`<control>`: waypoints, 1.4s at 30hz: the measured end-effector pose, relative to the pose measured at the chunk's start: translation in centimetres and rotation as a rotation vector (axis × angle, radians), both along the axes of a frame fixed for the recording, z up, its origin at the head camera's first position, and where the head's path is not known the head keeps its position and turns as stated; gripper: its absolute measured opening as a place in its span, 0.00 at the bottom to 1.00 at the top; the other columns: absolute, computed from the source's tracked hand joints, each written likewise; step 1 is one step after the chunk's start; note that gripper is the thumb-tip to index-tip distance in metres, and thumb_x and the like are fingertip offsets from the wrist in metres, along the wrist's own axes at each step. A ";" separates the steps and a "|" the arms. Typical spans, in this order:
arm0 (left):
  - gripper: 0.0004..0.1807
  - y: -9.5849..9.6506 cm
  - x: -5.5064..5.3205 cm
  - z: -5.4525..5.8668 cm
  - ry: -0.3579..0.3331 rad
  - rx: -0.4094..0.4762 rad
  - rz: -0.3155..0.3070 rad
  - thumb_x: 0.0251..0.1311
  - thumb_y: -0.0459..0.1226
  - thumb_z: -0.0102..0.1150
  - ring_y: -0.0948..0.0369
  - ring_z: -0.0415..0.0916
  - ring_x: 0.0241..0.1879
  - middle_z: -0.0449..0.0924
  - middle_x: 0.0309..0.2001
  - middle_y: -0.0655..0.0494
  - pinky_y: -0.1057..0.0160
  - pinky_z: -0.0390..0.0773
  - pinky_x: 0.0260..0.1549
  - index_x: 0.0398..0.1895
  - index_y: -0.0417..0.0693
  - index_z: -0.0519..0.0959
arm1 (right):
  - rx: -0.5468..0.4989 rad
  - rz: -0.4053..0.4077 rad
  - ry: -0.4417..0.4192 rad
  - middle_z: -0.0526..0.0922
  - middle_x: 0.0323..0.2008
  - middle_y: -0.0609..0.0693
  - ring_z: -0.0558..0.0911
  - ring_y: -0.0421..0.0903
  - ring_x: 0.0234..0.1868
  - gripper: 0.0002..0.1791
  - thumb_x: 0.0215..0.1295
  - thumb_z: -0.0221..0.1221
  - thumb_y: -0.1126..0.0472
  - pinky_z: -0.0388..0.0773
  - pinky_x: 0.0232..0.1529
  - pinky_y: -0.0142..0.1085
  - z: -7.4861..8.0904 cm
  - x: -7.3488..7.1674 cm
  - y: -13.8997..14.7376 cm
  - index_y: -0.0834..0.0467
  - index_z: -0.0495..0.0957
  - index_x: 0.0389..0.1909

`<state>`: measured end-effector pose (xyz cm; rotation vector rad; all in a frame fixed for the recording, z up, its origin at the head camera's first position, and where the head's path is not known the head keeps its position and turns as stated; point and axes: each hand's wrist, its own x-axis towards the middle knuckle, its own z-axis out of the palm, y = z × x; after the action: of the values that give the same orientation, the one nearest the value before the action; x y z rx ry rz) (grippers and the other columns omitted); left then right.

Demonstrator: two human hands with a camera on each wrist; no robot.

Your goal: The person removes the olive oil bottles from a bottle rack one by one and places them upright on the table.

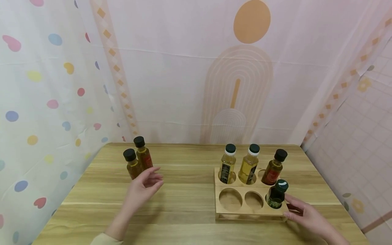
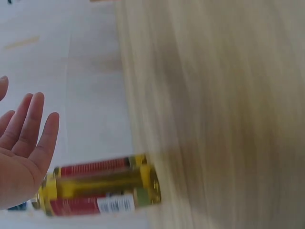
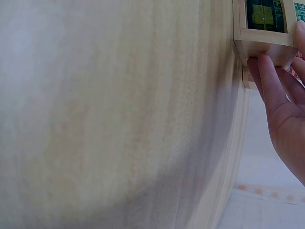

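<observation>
The rack [image 1: 251, 212] stands right on the table [image 1: 186, 204]. Far row, left to right: bottle A [image 1: 226, 168], bottle B [image 1: 248, 168], bottle C [image 1: 272, 172]. Near row, right hole: bottle D [image 1: 275, 198]. The right hand [image 1: 307, 217] is at the rack's right end. Table left: bottle E [image 1: 133, 169], bottle F [image 1: 144, 156] behind it, rightward; left hand [image 1: 144, 187] before both.

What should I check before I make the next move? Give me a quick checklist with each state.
1. Rack contact: ok; the right grip touches its right end.
2. Free spot: ok; front left hole and front middle hole are empty.
3. Loose bottles upright: ok; both stand on the table, left of the rack.
4. Bottle in left grip: not ok; it is open beside them, holding nothing.
5. Racked bottles in place: ok; three in back, one front right.
6. Loose bottles' caps tight: cannot tell; on, but tightness doesn't show.
</observation>
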<state>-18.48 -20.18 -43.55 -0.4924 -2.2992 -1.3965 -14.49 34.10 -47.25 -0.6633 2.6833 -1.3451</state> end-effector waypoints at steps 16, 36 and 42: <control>0.24 6.1 0.0 -0.6 -0.172 0.023 -0.121 0.55 0.27 0.70 0.59 0.83 0.39 0.86 0.41 0.53 0.56 0.83 0.43 0.57 0.40 0.78 | -0.007 -0.008 0.006 0.60 0.60 0.86 0.68 0.21 0.53 0.31 0.66 0.62 0.68 0.78 0.46 0.25 0.0 0.0 -0.1 0.82 0.63 0.63; 0.27 15.9 0.1 0.0 -0.116 0.002 -0.433 0.58 0.31 0.69 0.51 0.82 0.44 0.84 0.47 0.44 0.56 0.81 0.47 0.61 0.37 0.74 | -0.016 -0.019 -0.032 0.59 0.61 0.85 0.69 0.22 0.52 0.33 0.66 0.63 0.65 0.78 0.45 0.25 0.1 0.0 -0.1 0.82 0.62 0.64; 0.27 18.7 0.5 -0.3 -0.069 -0.029 -0.487 0.59 0.32 0.69 0.53 0.82 0.47 0.83 0.49 0.43 0.58 0.81 0.46 0.61 0.36 0.74 | -0.033 0.002 -0.019 0.58 0.61 0.86 0.69 0.22 0.53 0.33 0.66 0.62 0.66 0.78 0.46 0.25 0.0 0.0 -0.1 0.83 0.61 0.63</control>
<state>-18.00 -1.49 -43.84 -1.0857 -2.3532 -1.6124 -14.48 34.03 -47.27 -0.6527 2.6508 -1.3911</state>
